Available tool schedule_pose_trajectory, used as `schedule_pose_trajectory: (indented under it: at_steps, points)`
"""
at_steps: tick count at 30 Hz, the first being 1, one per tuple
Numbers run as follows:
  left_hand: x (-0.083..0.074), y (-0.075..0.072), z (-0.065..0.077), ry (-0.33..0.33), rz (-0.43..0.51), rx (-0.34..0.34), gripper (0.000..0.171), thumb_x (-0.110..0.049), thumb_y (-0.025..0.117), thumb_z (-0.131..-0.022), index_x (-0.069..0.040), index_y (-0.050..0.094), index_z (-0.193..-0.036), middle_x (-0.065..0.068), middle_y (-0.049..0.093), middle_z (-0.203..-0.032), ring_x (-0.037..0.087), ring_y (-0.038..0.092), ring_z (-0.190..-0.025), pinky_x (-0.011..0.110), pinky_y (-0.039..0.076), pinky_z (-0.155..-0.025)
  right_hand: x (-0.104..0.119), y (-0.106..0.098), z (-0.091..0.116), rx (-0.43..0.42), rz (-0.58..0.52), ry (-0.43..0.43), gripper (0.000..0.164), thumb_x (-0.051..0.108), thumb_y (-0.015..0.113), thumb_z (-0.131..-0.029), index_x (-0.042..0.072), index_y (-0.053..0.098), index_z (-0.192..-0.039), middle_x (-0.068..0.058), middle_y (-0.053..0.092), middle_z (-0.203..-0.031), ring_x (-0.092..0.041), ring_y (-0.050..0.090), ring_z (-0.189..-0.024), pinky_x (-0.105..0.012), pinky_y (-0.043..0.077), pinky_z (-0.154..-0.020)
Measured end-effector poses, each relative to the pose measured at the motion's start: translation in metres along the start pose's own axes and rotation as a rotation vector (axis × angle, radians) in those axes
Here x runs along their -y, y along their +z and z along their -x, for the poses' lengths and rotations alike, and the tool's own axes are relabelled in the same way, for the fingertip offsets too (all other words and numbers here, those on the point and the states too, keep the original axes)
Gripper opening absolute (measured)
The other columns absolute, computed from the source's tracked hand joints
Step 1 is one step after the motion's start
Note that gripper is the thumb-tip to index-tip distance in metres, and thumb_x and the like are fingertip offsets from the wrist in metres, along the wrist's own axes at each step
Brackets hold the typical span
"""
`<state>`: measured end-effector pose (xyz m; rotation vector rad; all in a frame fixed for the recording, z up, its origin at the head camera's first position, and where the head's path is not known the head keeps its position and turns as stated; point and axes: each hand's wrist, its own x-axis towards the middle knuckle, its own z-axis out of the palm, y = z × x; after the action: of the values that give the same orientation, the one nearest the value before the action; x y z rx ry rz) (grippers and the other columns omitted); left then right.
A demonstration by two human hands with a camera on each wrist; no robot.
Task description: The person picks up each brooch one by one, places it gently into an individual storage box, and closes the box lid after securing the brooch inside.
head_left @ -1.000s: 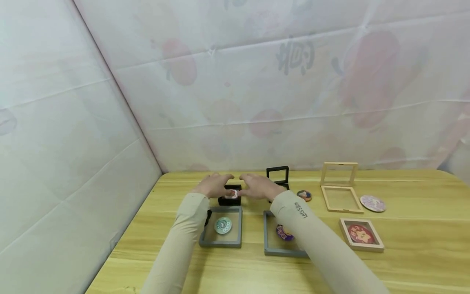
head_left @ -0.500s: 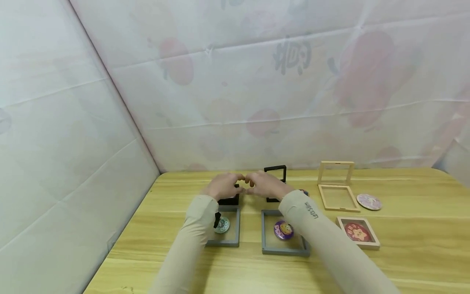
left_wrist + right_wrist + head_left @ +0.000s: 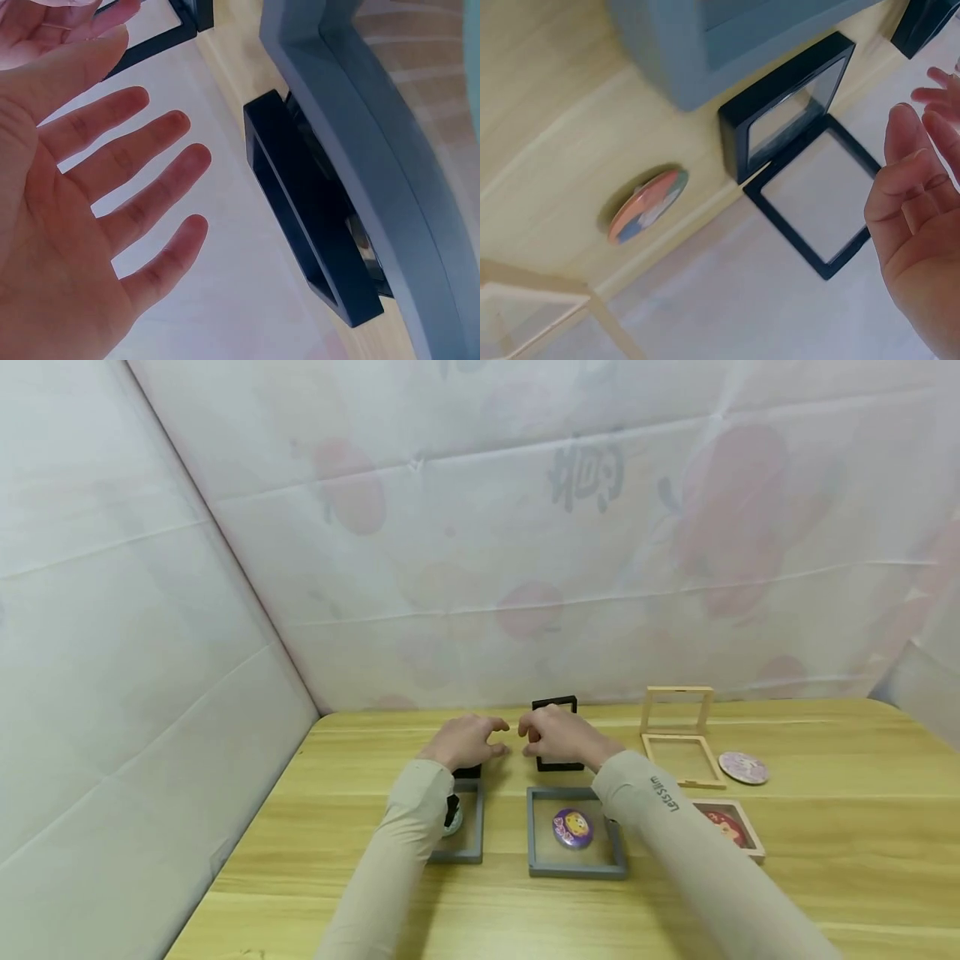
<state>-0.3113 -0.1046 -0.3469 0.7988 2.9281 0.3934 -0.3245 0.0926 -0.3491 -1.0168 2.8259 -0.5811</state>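
Note:
My left hand (image 3: 467,742) hovers over a small black frame (image 3: 468,772), its fingers spread in the left wrist view with nothing in them. That frame is mostly hidden from the head by the hand. To its right, my right hand (image 3: 561,735) overlaps a second black frame (image 3: 787,112), whose lid (image 3: 821,202) stands raised. Its fingers are loosely bent and hold nothing. The fingertips of both hands face each other across a narrow gap. A round badge (image 3: 649,206) in orange and blue lies beside the second black frame; my right wrist hides it from the head.
Nearer me lie two grey frames, one (image 3: 480,827) with a teal badge (image 3: 453,825), the other (image 3: 531,835) with a purple badge (image 3: 572,828). On the right are an open wooden frame (image 3: 647,764), a lilac badge (image 3: 743,767) and a wooden frame (image 3: 753,839) holding a red badge.
Both hands have shifted right, away from the left black frame and its badge, toward the raised-lid black frame. Their fingertips came close together midway and now stand slightly apart.

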Motion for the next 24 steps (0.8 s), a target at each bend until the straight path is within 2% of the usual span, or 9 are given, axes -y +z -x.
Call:
schedule_pose_trajectory:
  at_steps: [11, 17, 24]
  points:
    - [-0.003, 0.007, -0.008, 0.017, -0.001, 0.023, 0.039, -0.024, 0.067, -0.1, -0.006, 0.064, -0.135, 0.013, 0.07, -0.122, 0.027, 0.068, -0.105, 0.042, 0.054, -0.09, -0.014, -0.003, 0.008, -0.011, -0.02, 0.025, 0.019, 0.008, 0.073, -0.092, -0.002, 0.071, -0.109, -0.005, 0.068, -0.093, -0.021, 0.066, -0.086, -0.042, 0.056, -0.08]
    - [-0.008, 0.011, -0.014, 0.032, -0.026, 0.04, 0.041, -0.026, 0.066, -0.101, -0.006, 0.063, -0.136, 0.012, 0.067, -0.13, 0.027, 0.066, -0.113, 0.041, 0.052, -0.095, -0.028, -0.002, 0.018, -0.037, -0.043, 0.054, 0.017, 0.004, 0.072, -0.091, -0.003, 0.072, -0.106, -0.011, 0.07, -0.099, -0.027, 0.067, -0.093, -0.045, 0.056, -0.083]
    - [-0.016, 0.012, -0.019, 0.02, -0.029, 0.072, 0.043, -0.029, 0.065, -0.102, -0.009, 0.061, -0.139, 0.01, 0.066, -0.132, 0.025, 0.065, -0.113, 0.04, 0.053, -0.094, -0.033, -0.006, 0.025, -0.008, -0.041, 0.098, 0.017, 0.008, 0.074, -0.092, -0.002, 0.072, -0.106, -0.01, 0.07, -0.099, -0.026, 0.067, -0.093, -0.044, 0.056, -0.082]
